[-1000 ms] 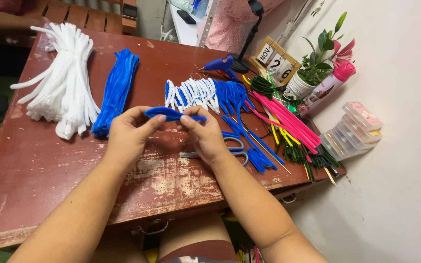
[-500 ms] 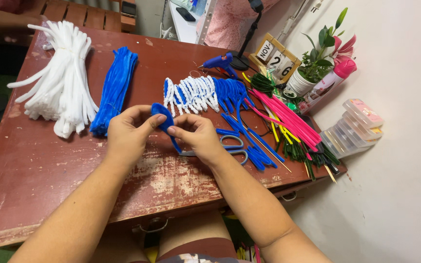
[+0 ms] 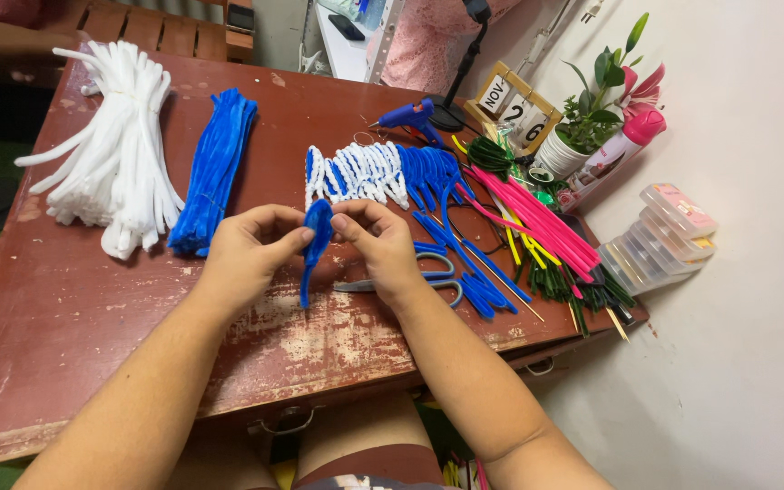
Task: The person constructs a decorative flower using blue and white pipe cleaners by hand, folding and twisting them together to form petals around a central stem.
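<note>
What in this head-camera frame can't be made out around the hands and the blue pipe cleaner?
- Blue pipe cleaner, head view: its top end is pinched between left hand and right hand; the fingers hide how it is bent there.
- Scissors: blades hidden behind the right hand.
- Clear boxes: contents too small to tell.
- White pipe cleaner bundle: far end blurs into the table edge.

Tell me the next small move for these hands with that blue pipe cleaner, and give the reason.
Probably pinch the fold tight at the top. The blue pipe cleaner is bent double, its bend held between the left hand and the right hand, with both ends hanging loose toward the table. The finished blue and white loops behind look narrow and pressed flat, so this one likely needs the same crease.
</note>
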